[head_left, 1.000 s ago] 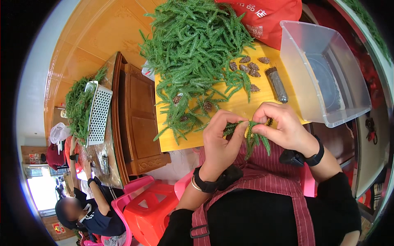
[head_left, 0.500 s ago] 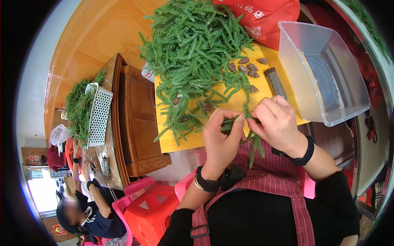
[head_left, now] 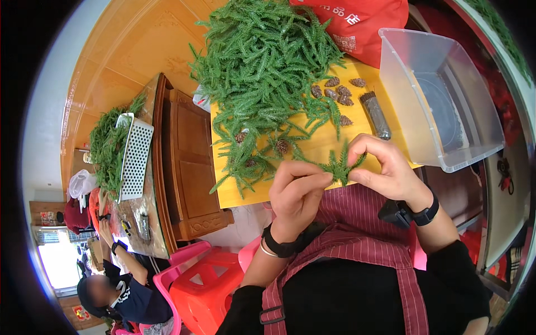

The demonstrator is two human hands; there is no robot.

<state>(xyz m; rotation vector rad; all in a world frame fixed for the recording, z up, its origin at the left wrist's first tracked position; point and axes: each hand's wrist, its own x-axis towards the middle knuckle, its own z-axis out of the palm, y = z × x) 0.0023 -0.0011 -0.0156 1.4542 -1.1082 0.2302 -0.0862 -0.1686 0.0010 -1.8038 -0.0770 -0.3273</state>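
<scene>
Between my two hands, at the near edge of the yellow table (head_left: 245,195), is a small green artificial pine sprig (head_left: 339,167) with short spread branches. My left hand (head_left: 298,190) pinches it from the left, its thumb and fingertips pressed together. The thumb and forefinger of my right hand (head_left: 382,167) curve round its right side and grip it. Just beyond lie loose pine sprigs (head_left: 321,111), a big heap of the same greenery (head_left: 262,61), and brown pinecones (head_left: 282,146), several grouped together. A bundle of thin dark wires (head_left: 375,116) lies right of them.
A clear plastic bin (head_left: 441,106) stands at the right, with a red bag (head_left: 363,28) behind the table. On the left, a wooden cabinet (head_left: 192,167) bears a white perforated basket (head_left: 135,156) with greenery. A red stool (head_left: 204,290) stands near a seated person (head_left: 125,290).
The sprig has turned from hanging downward to spreading upward between my fingers. My right hand has shifted slightly down, its thumb and forefinger now wider apart. The other person's arm has moved.
</scene>
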